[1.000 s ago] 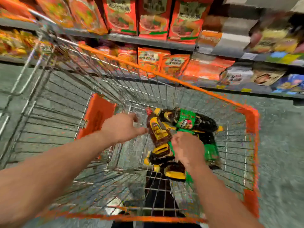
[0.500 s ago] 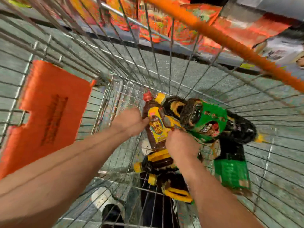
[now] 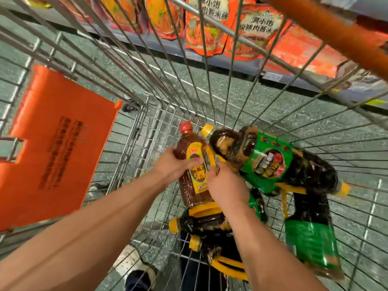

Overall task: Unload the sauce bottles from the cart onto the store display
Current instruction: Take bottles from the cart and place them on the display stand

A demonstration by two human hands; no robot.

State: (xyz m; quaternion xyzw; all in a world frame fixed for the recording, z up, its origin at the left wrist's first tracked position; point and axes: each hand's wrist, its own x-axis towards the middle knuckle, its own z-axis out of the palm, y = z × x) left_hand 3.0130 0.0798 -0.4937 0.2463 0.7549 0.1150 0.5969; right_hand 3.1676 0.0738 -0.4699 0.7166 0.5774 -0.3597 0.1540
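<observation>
The brown plastic sauce bottle with the red cap and yellow label [image 3: 192,164] lies in the wire cart [image 3: 130,131], among dark green-labelled bottles [image 3: 266,162] at its three o'clock. Since a second ago our left hand [image 3: 174,165] has closed round its shoulder, and our right hand [image 3: 225,185] now pinches the yellow handle beside it; we judge the lift is imminent

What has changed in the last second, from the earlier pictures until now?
The left hand, which was open above the cart, went down and now grips the red-capped bottle. The right hand shifted from the pile to pinch the yellow handle beside it. The camera came closer. The green-labelled bottles lie as before, and the orange flap has not moved.
</observation>
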